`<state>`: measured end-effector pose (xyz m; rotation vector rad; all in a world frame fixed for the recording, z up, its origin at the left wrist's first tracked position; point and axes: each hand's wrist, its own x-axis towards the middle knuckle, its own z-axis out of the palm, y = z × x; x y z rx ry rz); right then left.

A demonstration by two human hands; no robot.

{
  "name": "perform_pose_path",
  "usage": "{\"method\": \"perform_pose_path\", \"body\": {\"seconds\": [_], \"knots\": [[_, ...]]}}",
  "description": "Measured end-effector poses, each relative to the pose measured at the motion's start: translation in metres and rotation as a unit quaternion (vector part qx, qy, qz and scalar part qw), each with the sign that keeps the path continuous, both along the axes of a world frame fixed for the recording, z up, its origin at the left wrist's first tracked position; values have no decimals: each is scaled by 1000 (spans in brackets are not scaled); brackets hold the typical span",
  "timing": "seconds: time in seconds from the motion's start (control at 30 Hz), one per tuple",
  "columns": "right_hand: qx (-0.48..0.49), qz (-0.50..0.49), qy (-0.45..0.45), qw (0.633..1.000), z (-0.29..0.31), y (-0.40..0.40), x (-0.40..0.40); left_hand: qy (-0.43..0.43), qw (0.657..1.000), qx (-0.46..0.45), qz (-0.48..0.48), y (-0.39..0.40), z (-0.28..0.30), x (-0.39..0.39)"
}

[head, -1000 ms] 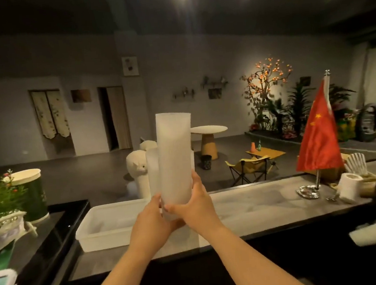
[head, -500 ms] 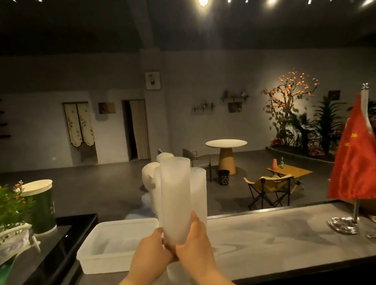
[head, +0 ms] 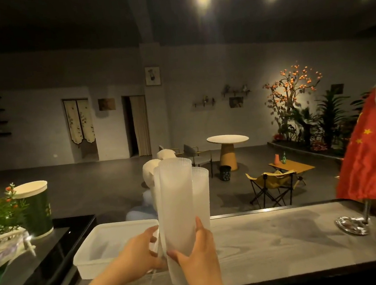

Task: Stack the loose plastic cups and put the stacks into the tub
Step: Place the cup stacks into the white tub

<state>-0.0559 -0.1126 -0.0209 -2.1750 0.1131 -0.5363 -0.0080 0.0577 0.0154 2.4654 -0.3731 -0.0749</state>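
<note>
gripping the front stack [head: 178,208] low on its frosted wall, the right hand [head: 199,254] curls round it from 4 o'clock; the left hand [head: 137,256] pinches a second stack [head: 158,203] just behind. a third stack [head: 201,193] stands at 2 o'clock. the tub [head: 101,250] sits at 9 o'clock on the counter [head: 280,236].

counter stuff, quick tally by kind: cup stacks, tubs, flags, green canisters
cup stacks: 3, one held, one behind on the right, one on the left
tubs: 1
flags: 1
green canisters: 1
total: 6
</note>
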Motion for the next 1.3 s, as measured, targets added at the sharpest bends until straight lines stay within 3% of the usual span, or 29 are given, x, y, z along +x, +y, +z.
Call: {"method": "perform_pose_path", "body": {"seconds": [0.13,0.23,0.47,0.63,0.97,1.3], "knots": [[15,15,8,1000,-1,-3,-4,-39,985,-161,52,16,29,25],[22,14,17,1000,1,-7,-7,0,970,-240,30,10,54,42],[12,9,47,999,14,-12,-9,87,959,-262,-70,-11,47,81],[23,24,82,996,17,-13,-5,13,962,-248,-115,-16,29,101],[36,23,89,995,12,-5,0,28,945,-321,-53,-7,46,95],[22,-3,81,996,11,-2,0,-97,927,-362,24,32,124,81]]}}
